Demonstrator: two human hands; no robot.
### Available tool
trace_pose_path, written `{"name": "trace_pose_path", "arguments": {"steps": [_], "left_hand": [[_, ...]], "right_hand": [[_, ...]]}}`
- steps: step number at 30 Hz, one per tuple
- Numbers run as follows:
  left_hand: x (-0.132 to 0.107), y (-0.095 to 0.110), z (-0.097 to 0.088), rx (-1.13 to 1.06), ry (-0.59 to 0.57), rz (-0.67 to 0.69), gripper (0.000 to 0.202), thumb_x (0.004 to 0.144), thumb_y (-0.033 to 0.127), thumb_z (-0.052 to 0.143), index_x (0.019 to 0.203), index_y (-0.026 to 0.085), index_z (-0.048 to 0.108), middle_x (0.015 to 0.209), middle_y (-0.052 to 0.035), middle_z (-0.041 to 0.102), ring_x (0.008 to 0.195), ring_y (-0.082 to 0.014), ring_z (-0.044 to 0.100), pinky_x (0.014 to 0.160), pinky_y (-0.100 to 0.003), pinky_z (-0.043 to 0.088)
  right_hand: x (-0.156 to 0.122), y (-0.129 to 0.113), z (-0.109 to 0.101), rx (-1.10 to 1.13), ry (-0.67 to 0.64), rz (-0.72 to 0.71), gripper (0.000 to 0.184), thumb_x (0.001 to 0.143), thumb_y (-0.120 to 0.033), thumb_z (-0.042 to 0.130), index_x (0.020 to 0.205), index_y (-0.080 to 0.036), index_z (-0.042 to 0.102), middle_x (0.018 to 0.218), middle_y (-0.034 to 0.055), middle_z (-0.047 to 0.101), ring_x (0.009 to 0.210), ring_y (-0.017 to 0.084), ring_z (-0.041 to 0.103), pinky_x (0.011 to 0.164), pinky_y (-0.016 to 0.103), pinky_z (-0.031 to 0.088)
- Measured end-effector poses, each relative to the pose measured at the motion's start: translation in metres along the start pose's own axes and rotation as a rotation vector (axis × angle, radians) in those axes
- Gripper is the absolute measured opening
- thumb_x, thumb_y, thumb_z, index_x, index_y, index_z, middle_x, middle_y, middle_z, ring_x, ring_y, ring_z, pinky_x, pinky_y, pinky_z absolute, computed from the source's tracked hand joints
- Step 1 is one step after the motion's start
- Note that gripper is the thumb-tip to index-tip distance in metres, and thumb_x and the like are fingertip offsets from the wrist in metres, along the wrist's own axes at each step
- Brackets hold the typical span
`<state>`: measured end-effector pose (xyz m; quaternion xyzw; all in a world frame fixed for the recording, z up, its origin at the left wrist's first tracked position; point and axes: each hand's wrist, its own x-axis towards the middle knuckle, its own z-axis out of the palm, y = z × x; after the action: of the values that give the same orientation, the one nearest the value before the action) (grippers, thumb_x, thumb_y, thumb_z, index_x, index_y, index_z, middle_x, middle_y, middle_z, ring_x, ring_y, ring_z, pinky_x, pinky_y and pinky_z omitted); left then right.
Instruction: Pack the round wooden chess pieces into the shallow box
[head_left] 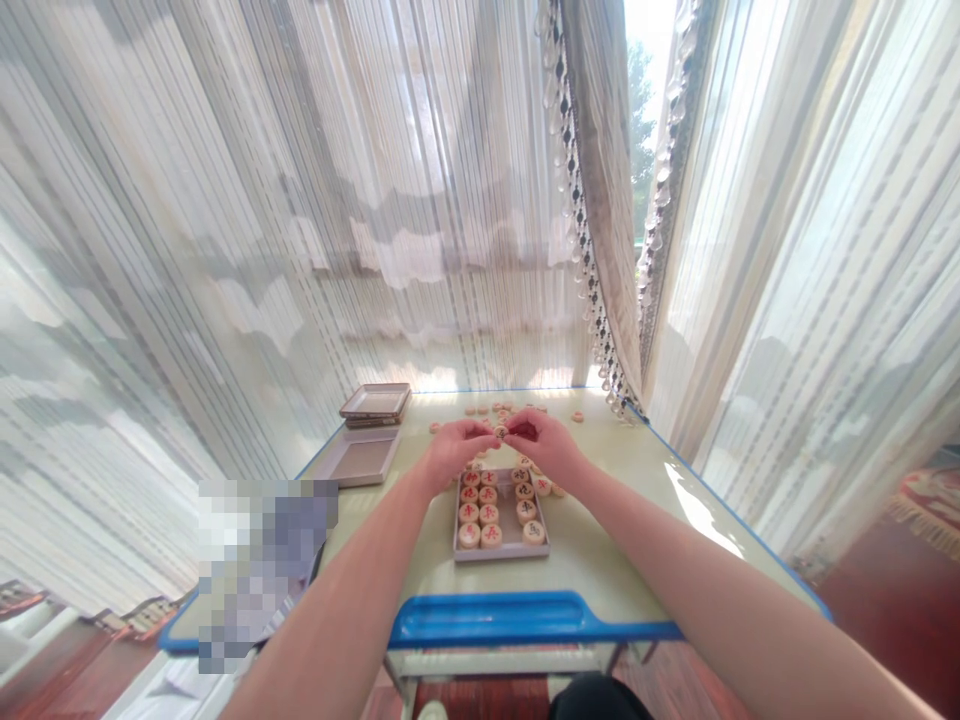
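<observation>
A shallow grey tray (501, 552) lies on the pale green table (600, 560) and holds several round wooden chess pieces (480, 513) with red or black characters. Just beyond the tray my left hand (454, 448) and my right hand (541, 444) meet, fingertips pinched together on one small wooden piece (499, 432) between them. More loose pieces (499, 408) are scattered on the table behind my hands and a few lie beside the tray's right edge.
An empty grey tray (360, 458) and a stacked box lid (375, 401) sit at the table's left rear. Sheer curtains (315, 220) hang close around the table. A blue rim (510, 612) runs along the near edge. A blurred patch covers the left front corner.
</observation>
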<state>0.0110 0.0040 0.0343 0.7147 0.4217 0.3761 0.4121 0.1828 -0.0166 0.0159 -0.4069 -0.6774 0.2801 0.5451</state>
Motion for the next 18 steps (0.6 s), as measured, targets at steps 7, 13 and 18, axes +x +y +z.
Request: {"name": "trace_pose_path", "arguments": {"steps": [7,13,18], "left_hand": [[-0.0015,0.0008,-0.0031,-0.062,-0.069,-0.026,0.027,0.065,0.036,0.063,0.078,0.012,0.068,0.078,-0.0060,0.066,0.068,-0.0125,0.053,0.060,-0.024,0.037],[-0.0028,0.0033,-0.0023,-0.111,-0.088,-0.042,0.026,0.065,0.036,0.066,0.074,0.011,0.068,0.072,-0.0059,0.065,0.063,-0.0109,0.048,0.058,-0.025,0.035],[-0.0051,0.0102,-0.0003,-0.144,-0.138,-0.064,0.025,0.062,0.036,0.067,0.069,0.012,0.066,0.067,-0.0044,0.063,0.052,-0.0074,0.040,0.049,-0.023,0.029]], "right_hand": [[-0.0044,-0.0028,-0.0014,-0.313,-0.013,-0.274,0.018,0.078,-0.028,0.058,0.094,-0.022,0.064,0.096,0.0044,0.067,0.087,0.017,0.062,0.079,0.031,0.050],[-0.0045,-0.0020,-0.0026,-0.558,0.024,-0.522,0.021,0.080,-0.025,0.056,0.099,-0.021,0.064,0.099,0.0078,0.065,0.093,0.019,0.059,0.084,0.034,0.048],[-0.0062,-0.0088,-0.0059,-0.593,-0.012,-0.502,0.017,0.078,-0.024,0.058,0.093,-0.020,0.064,0.094,0.0073,0.065,0.090,0.019,0.058,0.083,0.033,0.047]]}}
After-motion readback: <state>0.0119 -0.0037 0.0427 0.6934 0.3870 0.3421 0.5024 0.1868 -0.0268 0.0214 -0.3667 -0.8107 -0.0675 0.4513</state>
